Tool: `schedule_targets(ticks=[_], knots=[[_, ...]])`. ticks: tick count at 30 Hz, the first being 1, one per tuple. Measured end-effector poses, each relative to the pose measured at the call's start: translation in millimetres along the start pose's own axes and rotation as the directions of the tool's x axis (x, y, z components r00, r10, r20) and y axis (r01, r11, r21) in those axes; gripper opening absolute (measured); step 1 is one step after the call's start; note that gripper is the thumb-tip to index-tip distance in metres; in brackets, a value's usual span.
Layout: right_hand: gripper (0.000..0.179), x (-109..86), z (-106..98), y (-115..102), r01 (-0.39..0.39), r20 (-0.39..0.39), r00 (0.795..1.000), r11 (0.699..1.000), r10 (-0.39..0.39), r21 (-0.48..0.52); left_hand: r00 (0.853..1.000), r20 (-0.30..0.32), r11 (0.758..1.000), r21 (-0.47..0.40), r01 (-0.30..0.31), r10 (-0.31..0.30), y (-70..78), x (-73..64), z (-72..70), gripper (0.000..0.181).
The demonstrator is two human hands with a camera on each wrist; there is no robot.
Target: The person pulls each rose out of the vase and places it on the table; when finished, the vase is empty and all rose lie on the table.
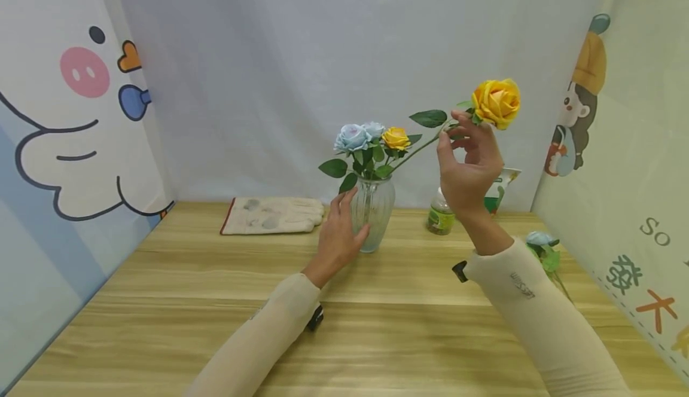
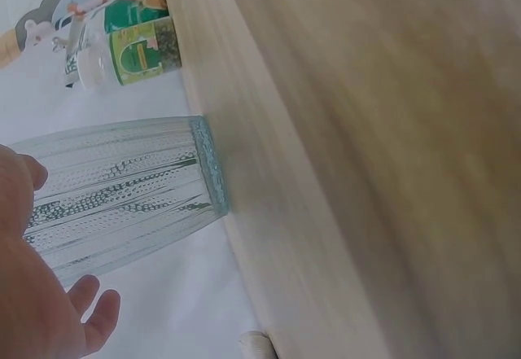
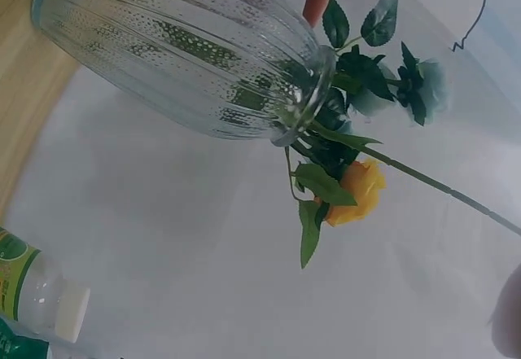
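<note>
My left hand (image 1: 338,238) holds a ribbed clear glass vase (image 1: 381,214) at its left side, thumb across the front. In the left wrist view the thumb of that hand (image 2: 24,237) lies over the vase (image 2: 122,180), and two fingertips stand apart from the glass. My right hand (image 1: 473,164) pinches the stem of a large yellow rose (image 1: 496,104) just below its bloom. This stem slants down into the vase mouth, as the right wrist view shows too. Light blue roses (image 1: 353,138) and a smaller yellow rose (image 1: 396,138) stand in the vase.
White work gloves (image 1: 271,215) lie behind and left of the vase. To its right stand a jar with a green label (image 1: 441,214) and a green-and-white packet (image 1: 500,188). Another blue rose (image 1: 540,239) lies at the table's right side, near the printed wall.
</note>
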State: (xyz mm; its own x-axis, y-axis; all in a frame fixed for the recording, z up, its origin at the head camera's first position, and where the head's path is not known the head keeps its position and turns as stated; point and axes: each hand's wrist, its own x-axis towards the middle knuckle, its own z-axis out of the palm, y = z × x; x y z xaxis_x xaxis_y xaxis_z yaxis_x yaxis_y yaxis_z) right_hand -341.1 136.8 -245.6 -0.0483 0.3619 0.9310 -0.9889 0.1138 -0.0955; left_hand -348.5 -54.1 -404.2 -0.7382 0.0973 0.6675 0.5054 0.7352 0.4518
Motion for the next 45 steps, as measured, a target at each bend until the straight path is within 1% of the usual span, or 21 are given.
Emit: schedule_targets(ticks=[3,7,13,16,19,22,29,31,34,37,40,45], knots=[[0.022,4.5,-4.7,-7.9,0.009,-0.049,0.999,1.000,-0.009,0.005,1.000,0.013,1.000,0.004,0.010,-0.010,1.2,-0.1,-0.4,0.079],[0.023,9.5,-12.6,-19.0,0.019,-0.097,0.995,1.000,-0.018,0.011,1.000,0.001,1.000,0.001,0.001,-0.001,-0.1,-1.0,1.1,0.079],[0.024,12.6,-24.9,-30.6,0.018,-0.124,0.992,1.000,-0.019,-0.009,1.000,-0.012,1.000,0.004,-0.011,0.011,-1.4,-1.2,2.2,0.078],[0.024,12.2,-30.0,-34.1,0.019,-0.142,0.990,1.000,-0.018,0.004,1.000,-0.017,1.000,0.004,-0.019,0.019,-1.4,-1.1,2.3,0.078],[0.025,11.4,-35.7,-37.5,0.013,-0.145,0.989,1.000,-0.009,0.025,1.000,-0.016,1.000,0.001,-0.020,0.020,-1.2,-1.1,2.2,0.078],[0.026,9.5,-42.4,-40.8,0.000,-0.124,0.992,0.999,0.005,0.037,1.000,-0.010,1.000,0.004,-0.010,0.010,-0.9,-1.5,2.1,0.077],[0.027,2.0,-60.0,-48.0,-0.029,-0.068,0.997,1.000,0.029,0.006,1.000,0.004,1.000,-0.002,0.012,-0.012,-0.1,-1.3,1.2,0.077],[0.027,0.3,-65.4,-49.2,-0.041,-0.051,0.998,0.999,0.042,0.007,1.000,0.004,1.000,-0.004,0.014,-0.014,-0.2,-0.6,1.0,0.077],[0.027,-2.1,-74.3,-50.9,-0.076,-0.007,0.997,0.997,0.076,-0.024,1.000,0.008,1.000,-0.002,0.019,-0.019,-0.6,0.0,1.0,0.077],[0.029,-4.1,-83.0,-52.4,-0.124,0.034,0.991,0.991,0.126,-0.052,1.000,0.013,1.000,-0.002,0.023,-0.023,-0.4,-0.1,0.5,0.076],[0.030,-6.2,-92.8,-52.3,-0.170,0.074,0.982,0.982,0.176,-0.080,1.000,0.021,1.000,-0.004,0.023,-0.023,0.2,-0.2,-0.2,0.077],[0.030,-12.6,-113.1,-45.1,-0.213,0.167,0.956,0.964,0.239,-0.162,1.000,0.020,1.000,0.000,0.018,-0.018,0.4,-1.0,-0.9,0.079]])
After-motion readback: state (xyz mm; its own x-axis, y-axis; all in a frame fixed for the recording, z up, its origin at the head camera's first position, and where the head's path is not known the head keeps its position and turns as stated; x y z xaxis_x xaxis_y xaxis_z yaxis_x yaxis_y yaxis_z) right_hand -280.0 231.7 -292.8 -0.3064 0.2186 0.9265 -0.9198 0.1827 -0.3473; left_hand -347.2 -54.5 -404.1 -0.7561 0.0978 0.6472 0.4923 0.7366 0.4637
